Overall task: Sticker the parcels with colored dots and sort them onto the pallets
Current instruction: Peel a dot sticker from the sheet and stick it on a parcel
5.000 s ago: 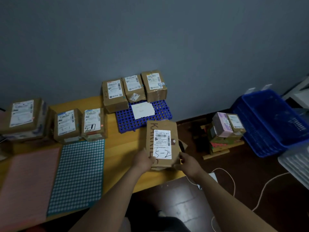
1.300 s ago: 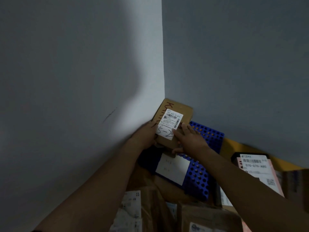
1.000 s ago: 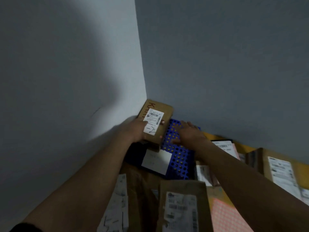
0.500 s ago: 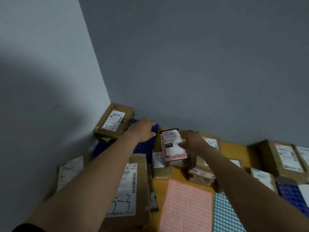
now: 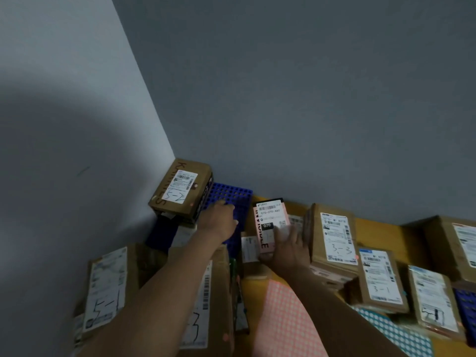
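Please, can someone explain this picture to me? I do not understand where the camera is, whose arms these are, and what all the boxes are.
The camera sits on a person's head, looking down at their own arms. No machine is here. The left hand rests open over a blue pallet in the corner, beside a brown box marked 5-2. The right hand holds a pink parcel. More labelled boxes lie around on a yellow table. The pink sheet carries the dot stickers.
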